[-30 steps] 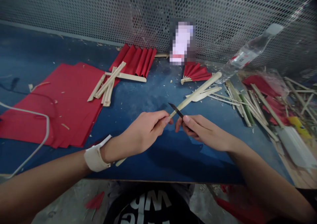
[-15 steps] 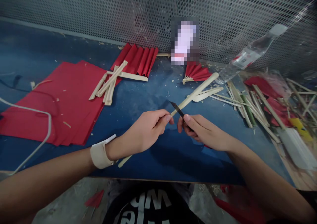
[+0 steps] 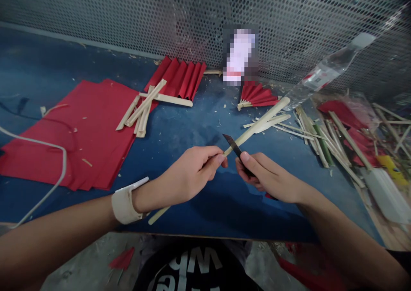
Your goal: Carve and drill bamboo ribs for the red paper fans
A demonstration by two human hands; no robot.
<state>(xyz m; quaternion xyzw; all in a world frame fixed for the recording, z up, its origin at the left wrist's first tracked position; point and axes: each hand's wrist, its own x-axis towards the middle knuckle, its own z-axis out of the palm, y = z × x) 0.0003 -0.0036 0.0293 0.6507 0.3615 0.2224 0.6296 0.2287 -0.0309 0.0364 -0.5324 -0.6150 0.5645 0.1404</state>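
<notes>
My left hand (image 3: pixel 195 171) is closed around a pale bamboo strip (image 3: pixel 263 121), whose wide end points away to the upper right and whose other end shows below my wrist. In my right hand (image 3: pixel 269 175) is a dark-bladed knife (image 3: pixel 233 145), its handle mostly hidden by my fingers. The blade crosses the strip just beyond my left fingertips and seems to touch it. Behind the strip lie other thin bamboo pieces (image 3: pixel 272 124) and a small folded red fan (image 3: pixel 258 96) with pale ribs.
Stacked red paper sheets (image 3: pixel 70 132) lie left, with bamboo sticks (image 3: pixel 144 106) and pleated red paper (image 3: pixel 180 79) beyond. A clear bottle (image 3: pixel 330 72) leans near the mesh wall (image 3: pixel 128 21). Split bamboo (image 3: pixel 334 141) clutters the right side. A white cable (image 3: pixel 66 162) curves at left.
My left hand has shifted slightly down and left. The knife has moved a little right and down, and the strip's far end has moved slightly right.
</notes>
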